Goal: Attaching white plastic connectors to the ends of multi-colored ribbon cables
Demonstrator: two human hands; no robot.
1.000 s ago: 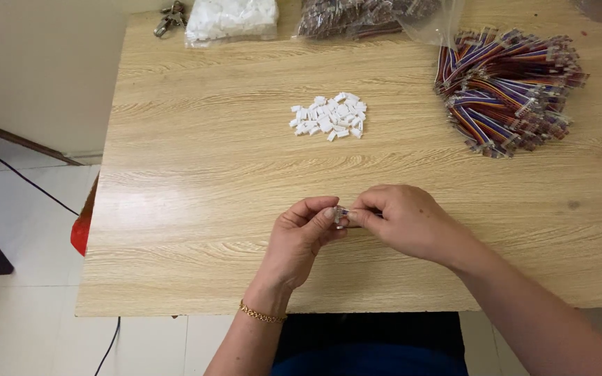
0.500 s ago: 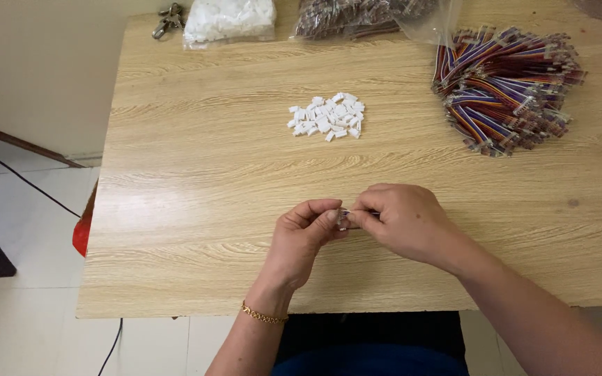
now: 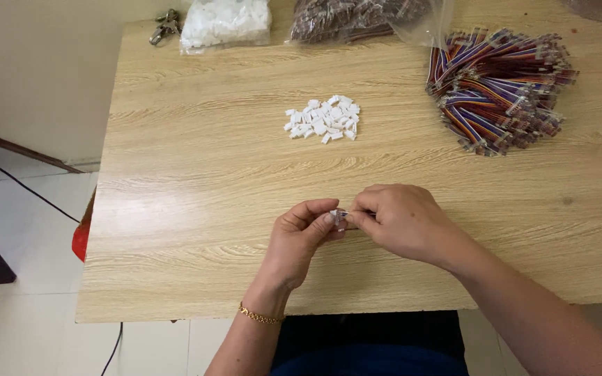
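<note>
Pale wood-grain laminate covers the surface (image 3: 196, 181), which stands on a white tiled floor (image 3: 15, 334) beside a cream wall, and the single head view looks straight down on it. Close to the near edge, a little right of the middle, the left hand (image 3: 299, 240) and the right hand (image 3: 397, 221) meet fingertip to fingertip, both pinched shut on one small white connector piece (image 3: 338, 216) held just above the wood; whether a wire is already seated in it cannot be told, since the fingers hide most of it. As a judgement, the work looks to be in its early or middle stretch: only this one piece is in hand, no separate heap of finished pieces shows anywhere, and the stocks remain large. A loose pile of white connector housings (image 3: 325, 118) lies at the middle of the surface, well apart from the hands, and a thick bundle of multicoloured wire leads (image 3: 499, 90) lies toward the far right corner. Along the far edge sit a clear bag of white parts (image 3: 226, 21), a clear bag of dark wires (image 3: 364, 17) and, at the far left corner, a small metal tool (image 3: 165, 24). A thin gold bracelet (image 3: 260, 317) circles the left wrist. Nothing lies between the hands and the pile or the bundle, so reaching either looks unobstructed; a dark cable (image 3: 19, 182) and a red object (image 3: 81, 240) lie on the floor off the left edge.
</note>
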